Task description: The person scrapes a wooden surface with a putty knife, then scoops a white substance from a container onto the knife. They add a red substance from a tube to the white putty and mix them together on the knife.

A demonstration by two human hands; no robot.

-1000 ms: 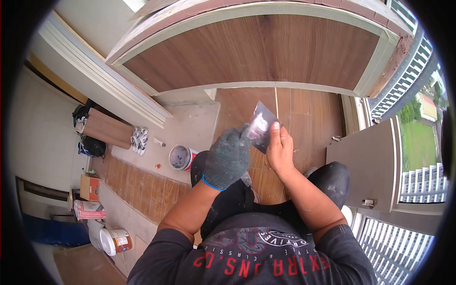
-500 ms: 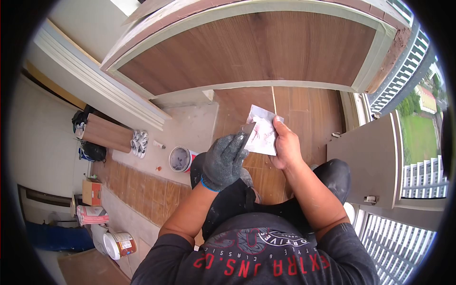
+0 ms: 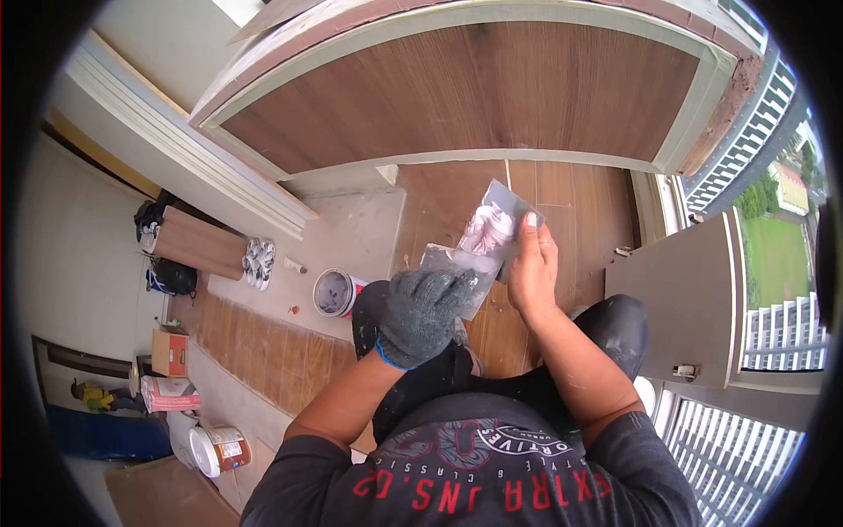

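Observation:
My right hand [image 3: 534, 274], bare, grips the edge of a flat metal plate [image 3: 499, 191], thumb on top. A lump of pinkish putty [image 3: 488, 230] lies on the plate's upper part. My left hand [image 3: 421, 314], in a grey knit glove with a blue cuff, is closed around a broad putty knife [image 3: 442, 256]. The blade overlaps the plate's lower left side, just below the putty. Gloved fingers hide the knife's handle. Smears of putty mark the fingertips of the glove.
An open bucket of greyish paste [image 3: 334, 292] stands by my left knee. Ahead is a wood-grain panel [image 3: 465, 97] edged with tape. Shoes [image 3: 258, 263], a lidded pail [image 3: 219, 451] and a cardboard box [image 3: 169, 353] are at left. A person [image 3: 95, 395] shows far left; a window panel [image 3: 676, 290] stands right.
The plate has turned and tilted, with its putty now gathered toward the upper part. My gloved hand and the knife have lowered slightly, blade flatter. A person has appeared at far left.

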